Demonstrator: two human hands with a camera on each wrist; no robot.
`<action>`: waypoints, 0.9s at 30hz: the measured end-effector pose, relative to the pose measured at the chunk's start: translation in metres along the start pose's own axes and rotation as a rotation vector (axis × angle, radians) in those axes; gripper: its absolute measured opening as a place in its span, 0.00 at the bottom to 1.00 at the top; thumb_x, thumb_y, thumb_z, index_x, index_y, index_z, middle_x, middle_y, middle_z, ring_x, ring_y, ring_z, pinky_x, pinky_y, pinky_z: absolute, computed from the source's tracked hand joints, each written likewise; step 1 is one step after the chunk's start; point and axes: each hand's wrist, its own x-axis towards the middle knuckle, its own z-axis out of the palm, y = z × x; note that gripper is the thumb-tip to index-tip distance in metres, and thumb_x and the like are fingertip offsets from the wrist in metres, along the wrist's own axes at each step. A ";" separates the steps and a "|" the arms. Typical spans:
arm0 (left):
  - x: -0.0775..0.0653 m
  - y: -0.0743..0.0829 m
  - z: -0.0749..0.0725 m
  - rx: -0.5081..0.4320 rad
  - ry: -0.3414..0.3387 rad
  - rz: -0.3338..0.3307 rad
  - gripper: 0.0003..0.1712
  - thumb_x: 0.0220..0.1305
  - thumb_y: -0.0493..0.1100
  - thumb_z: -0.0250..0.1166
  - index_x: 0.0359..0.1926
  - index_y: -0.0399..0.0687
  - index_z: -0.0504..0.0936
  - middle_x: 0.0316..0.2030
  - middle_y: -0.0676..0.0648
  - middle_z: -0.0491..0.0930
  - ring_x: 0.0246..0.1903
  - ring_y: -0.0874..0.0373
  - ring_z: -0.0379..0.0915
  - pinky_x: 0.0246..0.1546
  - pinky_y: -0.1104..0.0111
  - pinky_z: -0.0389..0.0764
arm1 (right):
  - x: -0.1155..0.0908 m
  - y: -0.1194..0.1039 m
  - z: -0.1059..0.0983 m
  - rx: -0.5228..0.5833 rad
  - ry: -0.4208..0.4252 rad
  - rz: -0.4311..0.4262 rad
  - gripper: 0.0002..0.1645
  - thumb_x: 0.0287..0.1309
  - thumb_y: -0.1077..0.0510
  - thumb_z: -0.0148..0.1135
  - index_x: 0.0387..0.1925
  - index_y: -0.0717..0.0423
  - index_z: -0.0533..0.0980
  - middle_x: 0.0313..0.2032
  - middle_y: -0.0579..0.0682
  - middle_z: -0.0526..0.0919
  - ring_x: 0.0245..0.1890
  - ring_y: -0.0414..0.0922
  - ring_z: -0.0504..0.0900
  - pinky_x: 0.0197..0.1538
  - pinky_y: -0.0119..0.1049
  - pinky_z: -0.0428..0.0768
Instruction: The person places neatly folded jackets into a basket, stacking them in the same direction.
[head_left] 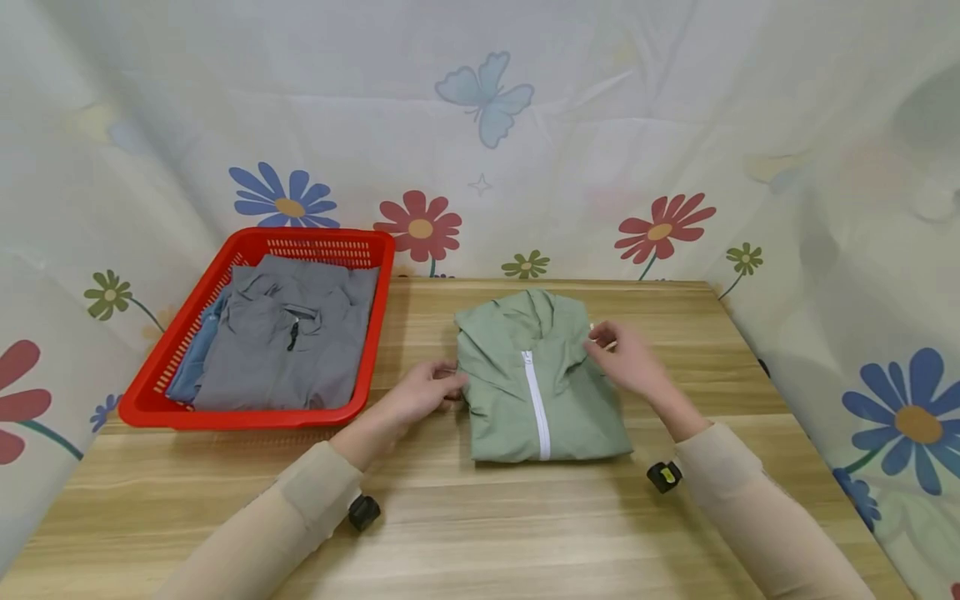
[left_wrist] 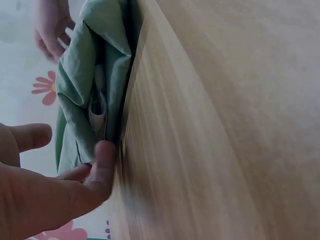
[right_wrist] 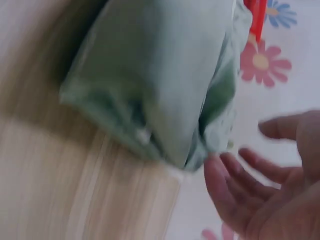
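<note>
A folded light green jacket with a white zipper lies on the table, its hood toward the back. At its left edge is my left hand, thumb held apart and fingertips right at the folded side. Layers of the fabric show from the side in the left wrist view. By the jacket's upper right edge, my right hand has its fingers spread and loosely bent. In the right wrist view one fingertip meets the outline of the green cloth, while the thumb stands away from it.
A red plastic basket stands on the left of the wooden table. Inside it lie a folded grey garment with a black zipper pull and a blue garment. A flower-patterned curtain hangs behind the table and at both sides.
</note>
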 end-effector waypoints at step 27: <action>0.036 0.009 0.016 0.394 0.197 0.260 0.05 0.67 0.35 0.67 0.39 0.39 0.79 0.31 0.45 0.80 0.31 0.55 0.77 0.36 0.64 0.81 | 0.004 0.043 0.005 0.139 -0.157 0.266 0.37 0.72 0.53 0.61 0.66 0.79 0.65 0.60 0.72 0.74 0.54 0.57 0.77 0.51 0.45 0.81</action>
